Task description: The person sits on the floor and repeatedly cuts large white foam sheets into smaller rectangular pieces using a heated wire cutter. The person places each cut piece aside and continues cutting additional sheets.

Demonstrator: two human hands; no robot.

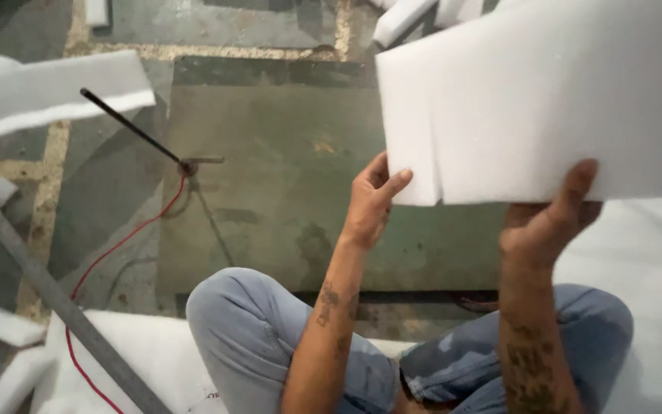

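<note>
A white foam sheet (545, 100) is gripped along its near edge by both hands, left hand (371, 201) and right hand (547, 222), keeping it lifted off the floor (285, 169).

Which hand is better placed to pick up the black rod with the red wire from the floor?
Probably the left hand. It grips the foam sheet on the side nearer the rod. The right hand is farther away.

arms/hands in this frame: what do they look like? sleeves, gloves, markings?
Both forearms are bare: no sleeves in view, no gloves. The left hand has no rings or watch showing; its forearm carries dark tattoo marks midway and near the elbow. The right hand is bare too; its forearm has denser dark tattooing running towards the wrist. Light blue jeans cover the legs below.
</note>
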